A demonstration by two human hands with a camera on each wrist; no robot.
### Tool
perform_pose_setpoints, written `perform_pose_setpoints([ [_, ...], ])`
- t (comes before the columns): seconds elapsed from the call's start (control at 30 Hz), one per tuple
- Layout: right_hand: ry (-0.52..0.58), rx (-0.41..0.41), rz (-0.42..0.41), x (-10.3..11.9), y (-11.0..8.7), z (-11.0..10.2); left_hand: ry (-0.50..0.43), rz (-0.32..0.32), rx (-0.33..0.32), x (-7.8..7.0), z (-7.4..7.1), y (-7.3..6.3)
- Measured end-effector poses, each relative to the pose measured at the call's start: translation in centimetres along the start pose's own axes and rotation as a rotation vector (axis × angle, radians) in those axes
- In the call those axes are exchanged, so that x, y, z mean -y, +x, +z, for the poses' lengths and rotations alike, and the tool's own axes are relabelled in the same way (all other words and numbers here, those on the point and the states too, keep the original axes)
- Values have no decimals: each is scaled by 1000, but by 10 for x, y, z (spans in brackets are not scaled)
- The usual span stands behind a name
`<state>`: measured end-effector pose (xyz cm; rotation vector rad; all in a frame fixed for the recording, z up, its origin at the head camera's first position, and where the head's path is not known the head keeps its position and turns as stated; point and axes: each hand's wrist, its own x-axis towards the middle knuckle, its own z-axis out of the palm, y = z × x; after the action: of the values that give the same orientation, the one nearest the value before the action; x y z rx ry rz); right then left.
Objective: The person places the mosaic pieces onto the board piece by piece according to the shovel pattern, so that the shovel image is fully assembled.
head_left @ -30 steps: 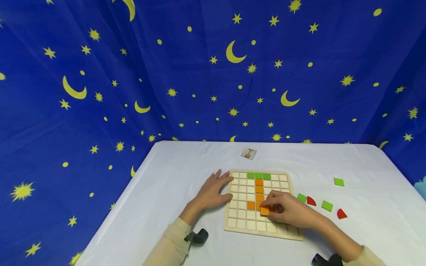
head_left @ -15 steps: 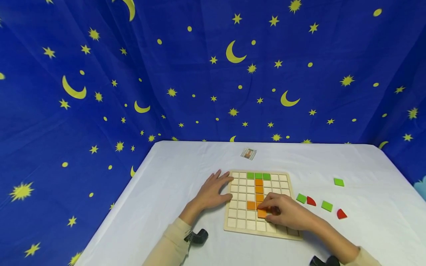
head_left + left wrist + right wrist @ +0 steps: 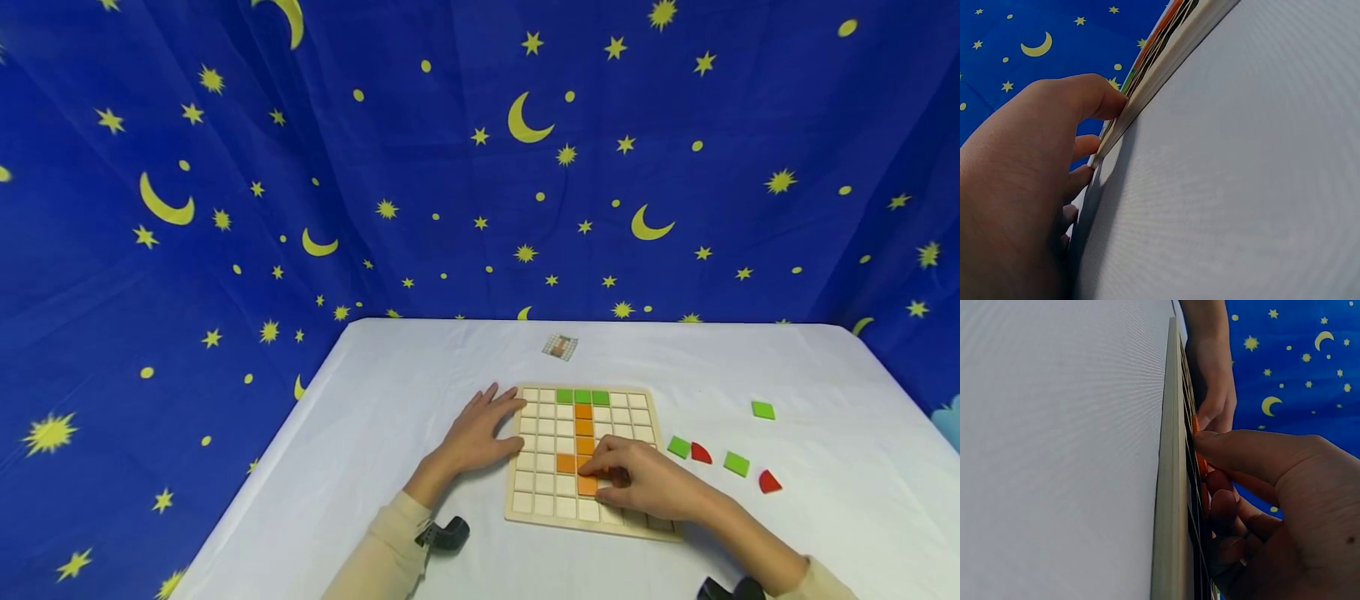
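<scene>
A wooden grid board [image 3: 522, 503] lies on the white table. My left hand [image 3: 476, 437] rests at its left edge, fingers spread; in the left wrist view the thumb [image 3: 1107, 100] touches the rim. With thumb and finger, my right hand [image 3: 648, 479] pinches an orange square tile [image 3: 587, 486] at the board, below a column of orange tiles [image 3: 583, 427]. The right wrist view has this held tile [image 3: 1196, 425] under the thumb. Another orange tile [image 3: 566, 462] sits left of the column, and green tiles [image 3: 582, 397] line the top row. My right fingers hide some cells.
To the board's right lie green squares [image 3: 737, 464] and two red quarter-round pieces [image 3: 770, 482]. A small patterned card [image 3: 560, 347] lies behind the board. Blue cloth [image 3: 450, 167] with stars and moons hangs around the table.
My right hand has shifted slightly left, bringing the orange tile into line with the column and lower onto the board. The left hand stays put.
</scene>
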<state>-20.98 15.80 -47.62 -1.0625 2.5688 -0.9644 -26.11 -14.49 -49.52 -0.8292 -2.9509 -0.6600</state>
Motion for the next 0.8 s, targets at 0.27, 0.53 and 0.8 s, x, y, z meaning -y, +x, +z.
perform_pose_setpoints([
  [0.27,9,-4,-1,2,1,-1,4,0,0,2,-2,0],
  [0.53,3,-6,-11,1,3,0,14,-10,5,3,-2,1],
  [0.8,35,-1,8,0,1,-4,-3,18,-7,4,2,1],
])
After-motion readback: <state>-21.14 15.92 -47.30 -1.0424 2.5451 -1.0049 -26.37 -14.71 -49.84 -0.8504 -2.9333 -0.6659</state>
